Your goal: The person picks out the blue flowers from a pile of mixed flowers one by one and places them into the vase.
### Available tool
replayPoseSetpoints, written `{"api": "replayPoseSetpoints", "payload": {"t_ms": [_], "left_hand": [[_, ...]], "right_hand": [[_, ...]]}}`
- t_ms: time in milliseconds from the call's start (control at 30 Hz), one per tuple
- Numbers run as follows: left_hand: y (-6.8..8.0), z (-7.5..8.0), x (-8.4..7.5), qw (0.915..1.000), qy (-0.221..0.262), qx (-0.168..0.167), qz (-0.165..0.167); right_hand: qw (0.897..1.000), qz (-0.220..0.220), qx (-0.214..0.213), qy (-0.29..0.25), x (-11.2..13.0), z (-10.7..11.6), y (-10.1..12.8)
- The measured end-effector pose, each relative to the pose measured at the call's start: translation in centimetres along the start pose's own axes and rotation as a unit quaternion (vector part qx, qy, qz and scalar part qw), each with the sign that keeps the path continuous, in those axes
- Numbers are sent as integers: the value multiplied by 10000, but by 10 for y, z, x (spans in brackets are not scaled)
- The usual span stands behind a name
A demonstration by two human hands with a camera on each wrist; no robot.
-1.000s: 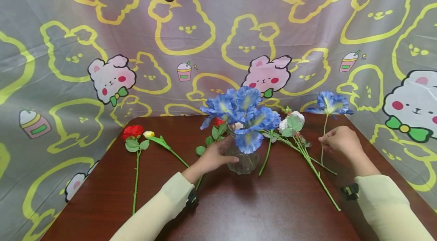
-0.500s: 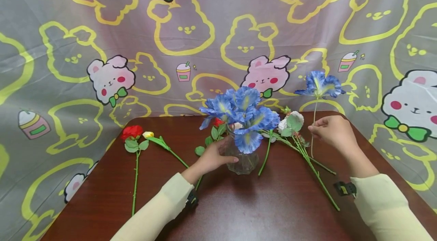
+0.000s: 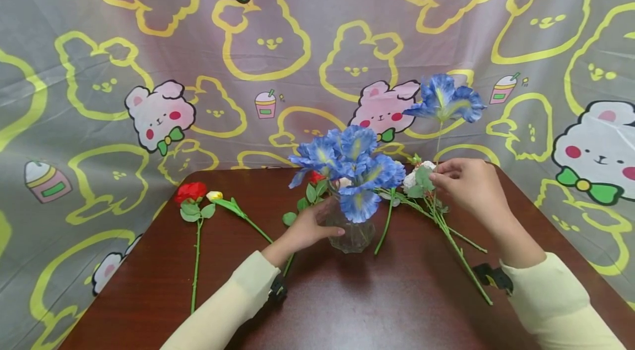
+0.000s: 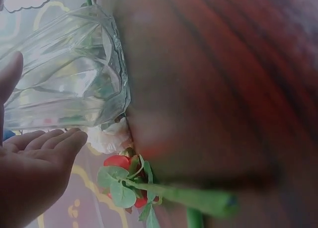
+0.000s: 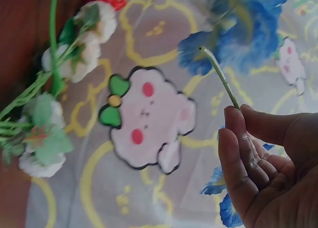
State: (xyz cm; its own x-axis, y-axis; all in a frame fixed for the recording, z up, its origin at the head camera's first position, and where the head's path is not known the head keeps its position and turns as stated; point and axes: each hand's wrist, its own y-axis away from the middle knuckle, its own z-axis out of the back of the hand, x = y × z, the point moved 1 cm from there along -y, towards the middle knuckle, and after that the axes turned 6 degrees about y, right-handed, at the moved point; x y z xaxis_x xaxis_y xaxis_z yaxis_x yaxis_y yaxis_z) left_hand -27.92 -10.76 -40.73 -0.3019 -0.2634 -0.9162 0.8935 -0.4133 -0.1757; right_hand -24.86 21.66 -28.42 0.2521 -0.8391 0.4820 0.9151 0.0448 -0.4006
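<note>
My left hand [image 3: 310,229] holds the clear glass vase [image 3: 354,240], its thumb on the near side and fingers spread along the other side. Several blue irises [image 3: 364,157] fill the vase top, their petals covering the rim. To the right, my right hand [image 3: 473,190] pinches a single blue iris [image 3: 444,105] by its stem between thumb and fingertips, raised above the table with the bloom up. In the right wrist view the cut end of that stem [image 5: 221,79] sticks out past the fingertips, and the vase's blue petals [image 5: 198,51] appear behind it.
A red rose [image 3: 190,193] and a yellow-white tulip [image 3: 215,195] lie at left on the brown table [image 3: 387,306]. Behind the vase lies another red flower [image 4: 117,162]. White flowers [image 3: 414,182] with long green stems lie at right. A patterned cloth [image 3: 292,19] hangs behind.
My right hand has moved left and upward with the single iris, lifting it higher and bringing it nearer the vase. My left hand stays on the vase.
</note>
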Motion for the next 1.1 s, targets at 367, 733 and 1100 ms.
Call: {"api": "replayPoseSetpoints", "payload": {"t_ms": [367,733,1100], "left_hand": [[7,28,-6,9990,62,-426,77],[24,59,-10,9912,644,-1150,-123],[24,64,-53,9601,807,-1543,-2189]], "right_hand": [[9979,350,-272,-482,39,5,10],[9933,816,-520,-629,67,7,24],[9849,1374,-608,-857,89,0,31]]}}
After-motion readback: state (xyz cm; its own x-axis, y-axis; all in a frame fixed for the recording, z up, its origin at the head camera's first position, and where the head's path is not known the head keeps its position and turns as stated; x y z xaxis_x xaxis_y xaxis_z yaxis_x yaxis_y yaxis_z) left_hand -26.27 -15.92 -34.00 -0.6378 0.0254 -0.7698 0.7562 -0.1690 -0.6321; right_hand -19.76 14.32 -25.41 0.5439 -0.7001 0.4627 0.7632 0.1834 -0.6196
